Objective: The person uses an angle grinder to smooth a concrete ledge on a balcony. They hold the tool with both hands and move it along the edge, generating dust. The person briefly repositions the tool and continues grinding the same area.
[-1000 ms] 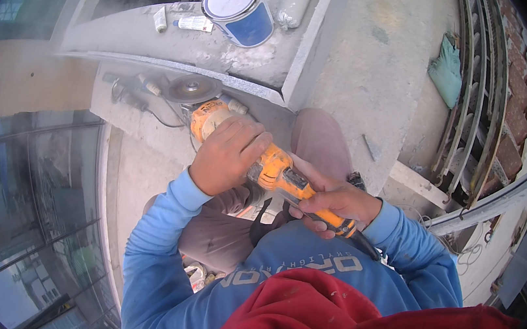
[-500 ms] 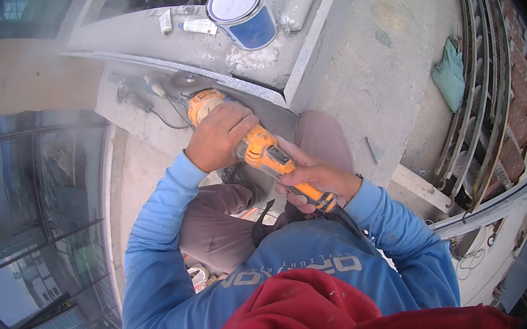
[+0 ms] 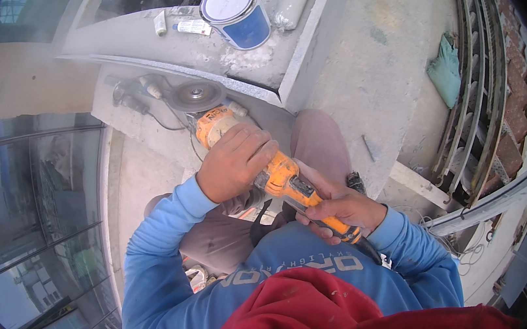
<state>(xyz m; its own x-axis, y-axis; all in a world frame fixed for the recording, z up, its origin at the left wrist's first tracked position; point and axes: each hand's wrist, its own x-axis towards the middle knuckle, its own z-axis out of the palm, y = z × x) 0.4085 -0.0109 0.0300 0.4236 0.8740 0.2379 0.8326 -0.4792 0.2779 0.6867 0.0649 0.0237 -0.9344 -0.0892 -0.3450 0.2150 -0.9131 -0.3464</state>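
Both hands grip a dusty orange angle grinder (image 3: pixel 283 175) held slantwise in front of my body. My left hand (image 3: pixel 236 160) wraps round its front body behind the gear head. Farther back, my right hand (image 3: pixel 344 207) closes on the rear handle, by the power cord. The grinder's grey disc (image 3: pixel 198 95) shows its flat face, just on my side of the stone slab's edge (image 3: pixel 176 69). Whether the disc spins or touches the slab, I cannot tell. Beside the disc, power plugs and a cord (image 3: pixel 136 101) lie on the grey surface.
On the ledge beyond the slab edge stand a blue-and-white bucket (image 3: pixel 247 26), two small tubes (image 3: pixel 193 27) and a plastic-wrapped roll (image 3: pixel 295 0). Metal rails (image 3: pixel 468 104) and a green bag (image 3: pixel 446 72) lie at right. Glass panes (image 3: pixel 36 196) run along the left.
The grinder has moved toward me and slightly right with both hands, away from the slab edge. More of its disc now shows.
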